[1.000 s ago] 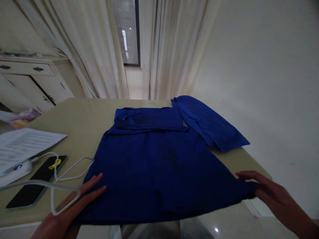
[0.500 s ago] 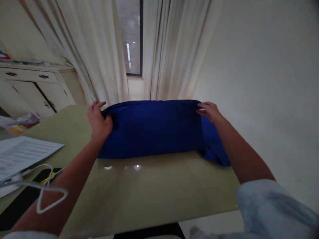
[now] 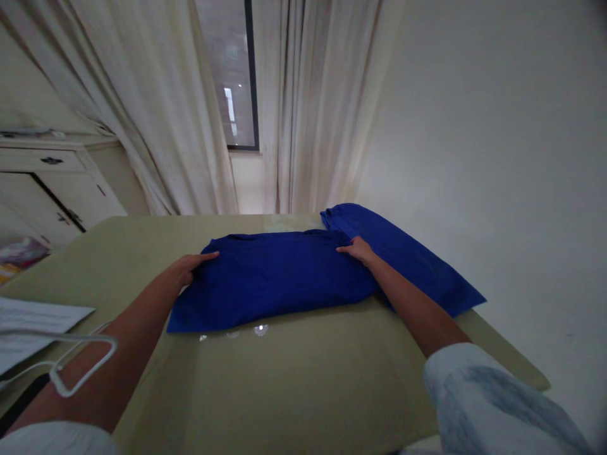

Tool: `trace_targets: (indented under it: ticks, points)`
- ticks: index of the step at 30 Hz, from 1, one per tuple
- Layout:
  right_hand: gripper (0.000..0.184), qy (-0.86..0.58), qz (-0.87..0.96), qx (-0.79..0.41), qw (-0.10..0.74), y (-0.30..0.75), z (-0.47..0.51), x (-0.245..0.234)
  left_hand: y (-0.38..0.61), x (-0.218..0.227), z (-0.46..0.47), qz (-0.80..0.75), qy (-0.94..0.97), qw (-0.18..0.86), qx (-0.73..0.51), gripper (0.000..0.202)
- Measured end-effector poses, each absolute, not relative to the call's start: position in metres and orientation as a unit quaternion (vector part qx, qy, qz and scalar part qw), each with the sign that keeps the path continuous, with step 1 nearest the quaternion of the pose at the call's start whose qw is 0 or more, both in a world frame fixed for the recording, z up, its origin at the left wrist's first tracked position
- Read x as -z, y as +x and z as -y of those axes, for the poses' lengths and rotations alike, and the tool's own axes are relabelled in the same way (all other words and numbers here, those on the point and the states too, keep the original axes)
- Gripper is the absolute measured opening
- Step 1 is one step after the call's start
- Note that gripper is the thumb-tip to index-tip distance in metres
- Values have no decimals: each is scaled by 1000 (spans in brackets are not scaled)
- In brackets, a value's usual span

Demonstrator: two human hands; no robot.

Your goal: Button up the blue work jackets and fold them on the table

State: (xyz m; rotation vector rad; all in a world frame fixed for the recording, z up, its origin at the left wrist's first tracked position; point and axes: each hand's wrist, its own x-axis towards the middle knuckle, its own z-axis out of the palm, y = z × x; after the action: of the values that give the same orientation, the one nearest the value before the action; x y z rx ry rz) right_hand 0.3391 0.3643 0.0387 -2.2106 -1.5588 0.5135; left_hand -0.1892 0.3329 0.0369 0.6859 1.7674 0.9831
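Observation:
A dark blue garment [image 3: 279, 272] lies on the table as a wide folded band, with a sleeve-like or leg-like part [image 3: 408, 256] slanting out to the right. My left hand [image 3: 187, 265] grips its upper left corner, the index finger stretched along the cloth and the other fingers partly hidden. At the upper right corner, my right hand [image 3: 360, 249] pinches the far edge, with a finger pointing left over the fabric. The garment's near edge rests against the tabletop.
The pale green table [image 3: 284, 385] has a rounded corner at right, close to the white wall [image 3: 497, 158]. Paper sheets [image 3: 42, 316] and a white cable [image 3: 90, 338] are on the left. Beyond are curtains [image 3: 322, 107] and a cabinet [image 3: 52, 189].
Both hands have lowered the raised blue cloth onto the table, toward me. The part at the right now shows spread out on the tabletop. The view has shifted a little to the right.

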Motion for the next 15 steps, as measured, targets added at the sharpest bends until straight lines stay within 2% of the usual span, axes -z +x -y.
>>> trace_targets:
  ticks: [3, 7, 9, 15]
  points:
    - [93, -788, 536, -230, 197, 330, -366, -42, -181, -47, -329, -706, 246, 562, -354, 47]
    - [112, -783, 507, -282, 224, 320, -358, -45, -177, -62, -317, -670, 251, 521, -465, 43]
    - [113, -770, 504, -306, 245, 316, -350, -46, -176, -72, -309, -654, 258, 494, -511, 41]
    - [61, -667, 508, -456, 299, 305, -306, -57, -165, -112, -279, -645, 254, 503, -516, 19]
